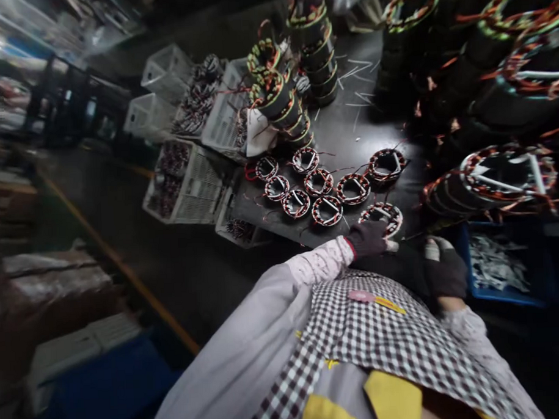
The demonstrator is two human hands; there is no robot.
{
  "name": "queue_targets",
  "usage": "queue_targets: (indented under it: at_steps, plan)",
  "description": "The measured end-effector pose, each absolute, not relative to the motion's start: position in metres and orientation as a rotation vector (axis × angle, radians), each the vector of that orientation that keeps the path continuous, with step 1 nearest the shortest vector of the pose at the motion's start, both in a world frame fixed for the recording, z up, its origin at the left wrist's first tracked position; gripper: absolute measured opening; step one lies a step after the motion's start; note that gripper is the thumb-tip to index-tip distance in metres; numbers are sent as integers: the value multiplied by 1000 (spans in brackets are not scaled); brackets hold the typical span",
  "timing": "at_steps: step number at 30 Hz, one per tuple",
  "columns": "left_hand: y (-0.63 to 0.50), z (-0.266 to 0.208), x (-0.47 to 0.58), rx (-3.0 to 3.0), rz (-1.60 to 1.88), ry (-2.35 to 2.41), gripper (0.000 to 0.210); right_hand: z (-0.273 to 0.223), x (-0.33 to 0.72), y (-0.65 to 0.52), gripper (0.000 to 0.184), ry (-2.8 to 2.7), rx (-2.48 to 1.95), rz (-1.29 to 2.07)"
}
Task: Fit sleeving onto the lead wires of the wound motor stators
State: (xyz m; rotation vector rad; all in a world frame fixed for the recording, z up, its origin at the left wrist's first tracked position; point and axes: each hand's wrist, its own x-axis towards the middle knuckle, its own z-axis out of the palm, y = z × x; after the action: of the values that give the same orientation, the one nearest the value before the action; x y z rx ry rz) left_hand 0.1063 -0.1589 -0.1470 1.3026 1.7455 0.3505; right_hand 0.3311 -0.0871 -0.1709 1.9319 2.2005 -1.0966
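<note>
Table (334,133) nr edge runs just by L hand (370,238); bare patch behind the small rings, w/ some white strips (358,72) farther back. 9 small wound rings on tabletop, 8 apart from L hand; the 9th ring (394,213), close to nr edge, has L fingers at its rim, can't tell if gripped. R hand (446,268) beside 1 blue bin (507,296) w/ white pcs (498,263), fingers bent, grip unclear

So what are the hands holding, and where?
The left hand is at the near edge of a wire ring, grip unclear. I can't tell for the right hand.
</note>
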Motion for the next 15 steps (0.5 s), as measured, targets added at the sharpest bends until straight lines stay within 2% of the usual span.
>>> queue_targets:
  at_steps: [3, 9, 15]
  plan:
    - [-206, -140, 77, 1274, 284, 1724, 50, -180, 351, -88, 59, 2160, 1846, -1082]
    - [-307, -157, 21, 1358, -277, 1803, 62, -174, 335, -87, 55, 2235, 1704, -976]
    - [-356, -163, -64, 1197, -595, 2016, 49, -165, 332, -84, 55, 2237, 1802, -839]
